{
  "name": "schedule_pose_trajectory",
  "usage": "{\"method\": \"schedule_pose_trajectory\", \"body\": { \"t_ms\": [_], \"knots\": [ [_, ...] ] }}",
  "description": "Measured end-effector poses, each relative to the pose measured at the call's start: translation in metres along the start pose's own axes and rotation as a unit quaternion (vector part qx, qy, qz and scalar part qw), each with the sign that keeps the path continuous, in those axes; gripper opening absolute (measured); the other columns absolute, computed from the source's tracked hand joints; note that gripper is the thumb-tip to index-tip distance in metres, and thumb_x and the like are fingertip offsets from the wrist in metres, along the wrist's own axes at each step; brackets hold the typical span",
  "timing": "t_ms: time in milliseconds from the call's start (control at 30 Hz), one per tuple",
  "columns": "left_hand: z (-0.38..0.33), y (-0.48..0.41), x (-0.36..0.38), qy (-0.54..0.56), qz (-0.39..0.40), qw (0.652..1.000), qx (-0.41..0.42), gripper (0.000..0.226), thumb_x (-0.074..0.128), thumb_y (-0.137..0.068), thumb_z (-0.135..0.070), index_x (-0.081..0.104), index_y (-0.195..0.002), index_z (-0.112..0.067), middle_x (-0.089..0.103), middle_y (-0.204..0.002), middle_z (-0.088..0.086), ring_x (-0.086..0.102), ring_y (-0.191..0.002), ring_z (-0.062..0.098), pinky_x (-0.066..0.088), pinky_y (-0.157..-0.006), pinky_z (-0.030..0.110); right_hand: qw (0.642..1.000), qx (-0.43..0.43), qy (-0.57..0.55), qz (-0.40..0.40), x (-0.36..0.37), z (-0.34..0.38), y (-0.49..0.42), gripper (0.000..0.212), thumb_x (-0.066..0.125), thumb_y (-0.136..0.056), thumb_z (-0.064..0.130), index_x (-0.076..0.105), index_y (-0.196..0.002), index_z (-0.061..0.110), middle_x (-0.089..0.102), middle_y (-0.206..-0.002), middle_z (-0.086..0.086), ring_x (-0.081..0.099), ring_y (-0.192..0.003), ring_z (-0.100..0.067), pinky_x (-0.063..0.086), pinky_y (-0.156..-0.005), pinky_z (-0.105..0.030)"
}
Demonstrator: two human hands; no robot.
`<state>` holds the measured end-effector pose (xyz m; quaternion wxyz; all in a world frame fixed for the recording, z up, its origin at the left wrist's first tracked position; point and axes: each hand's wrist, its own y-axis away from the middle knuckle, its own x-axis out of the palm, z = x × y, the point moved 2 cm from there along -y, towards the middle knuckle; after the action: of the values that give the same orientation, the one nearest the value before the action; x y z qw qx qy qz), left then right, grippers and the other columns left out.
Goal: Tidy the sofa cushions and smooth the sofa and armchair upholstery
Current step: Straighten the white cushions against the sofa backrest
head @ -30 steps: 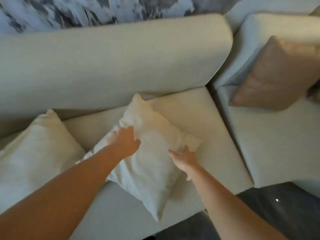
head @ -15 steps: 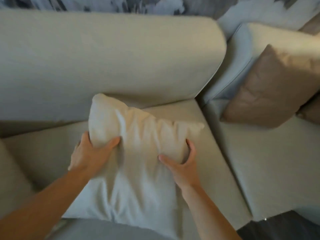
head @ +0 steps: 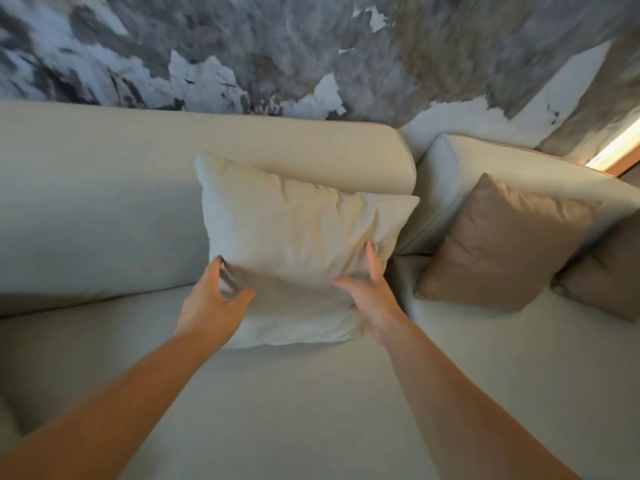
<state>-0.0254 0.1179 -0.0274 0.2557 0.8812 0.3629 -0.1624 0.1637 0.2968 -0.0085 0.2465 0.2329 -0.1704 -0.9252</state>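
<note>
You have the cream cushion propped upright against the sofa backrest, its lower edge on the seat; smoothing the upholstery looks yet undone. Your left hand pinches its lower left corner between thumb and fingers. Your right hand lies spread against its right edge, fingers apart, gripping nothing.

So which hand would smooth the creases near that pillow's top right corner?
Probably the right hand: it rests on the white pillow at its right edge, just below those creases. The left hand holds the lower left.
</note>
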Motion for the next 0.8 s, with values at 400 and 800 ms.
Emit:
{"method": "schedule_pose_trajectory", "body": {
  "t_ms": [400,800],
  "knots": [
    [0.187,0.077,-0.233,-0.389,-0.028,0.921,-0.022,0.039,0.053,-0.088,-0.03,0.054,-0.126,-0.024,0.054,-0.131,0.005,0.046,-0.118,0.031,0.045,-0.093,0.041,0.888,0.126,0.153,0.414,0.307,0.007,0.179,0.042,0.064,-0.092,0.018,0.054,-0.133,0.014,0.065,-0.103,-0.005,0.065,-0.075,-0.019,0.051,-0.063,-0.029],
    [0.388,0.163,-0.381,0.115,-0.201,0.905,-0.357,0.134,0.087,-0.045,-0.06,0.021,-0.15,-0.009,0.042,-0.147,0.017,0.048,-0.127,0.036,0.043,-0.103,0.043,0.925,0.199,0.185,0.265,0.469,-0.037,0.231,0.128,0.064,-0.05,0.089,0.012,-0.157,0.042,0.039,-0.159,0.001,0.045,-0.14,-0.026,0.037,-0.116,-0.051]
  ]
}}
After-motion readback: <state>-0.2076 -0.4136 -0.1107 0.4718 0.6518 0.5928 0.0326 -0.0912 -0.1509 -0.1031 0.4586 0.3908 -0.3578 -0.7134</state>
